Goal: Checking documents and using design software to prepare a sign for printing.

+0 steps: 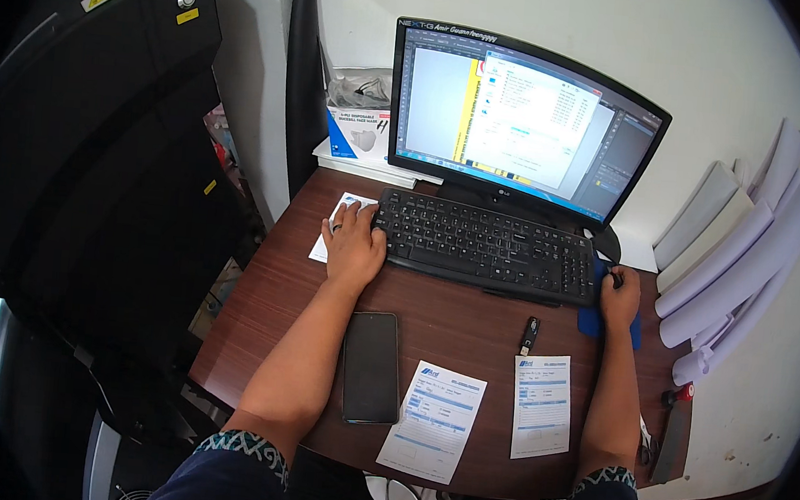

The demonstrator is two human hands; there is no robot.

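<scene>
My left hand [355,246], a dark ring on one finger, lies with its fingers spread at the left end of a black keyboard [494,243]. Part of a white paper slip [321,247] shows under its fingers. At the keyboard's right end my right hand [620,300] is wrapped round a black computer mouse [616,280], mostly hidden by the palm, on a blue mouse pad [588,321]. Behind the keyboard stands a monitor [523,119], lit, with a white dialog window over a yellow design.
On the brown desk [252,332] lie a dark phone [372,368], a printed form [433,422], another form [542,409] and a USB stick [529,335]. Rolled paper sheets [738,248] lean at the right wall. A face mask box [358,124] sits behind left. A large black machine [95,179] fills the left.
</scene>
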